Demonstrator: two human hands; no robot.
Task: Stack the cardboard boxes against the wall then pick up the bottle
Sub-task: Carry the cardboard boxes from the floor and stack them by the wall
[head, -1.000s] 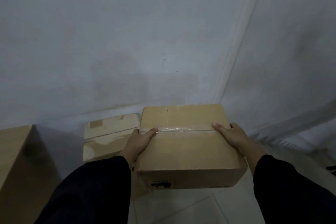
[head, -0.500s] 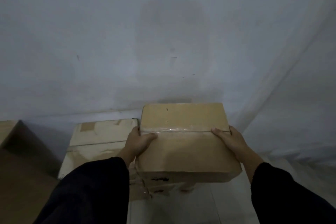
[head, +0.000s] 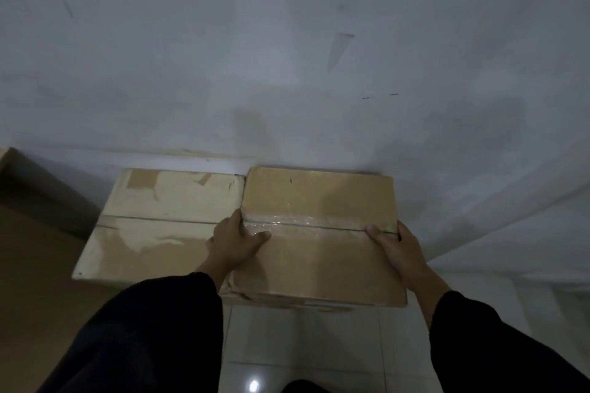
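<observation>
box [head: 319, 233] against wall [head: 287, 73], just right of pale box [head: 159, 220], on a lower box | left hand [head: 231, 241] grip closed on its left edge, thumb on top | right hand [head: 400, 246] grip closed on its right edge | tape seam runs between hands | floor [head: 303, 344] tiled

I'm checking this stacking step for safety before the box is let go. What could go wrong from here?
1. The left hand grips the taped box on the side facing the pale box; the fingers could get pinched between the two.
2. Another box edge shows under the taped box's near edge; whether they line up is unclear, so it could tilt once released.
3. The floor tiles look glossy, so footing may slip.
</observation>
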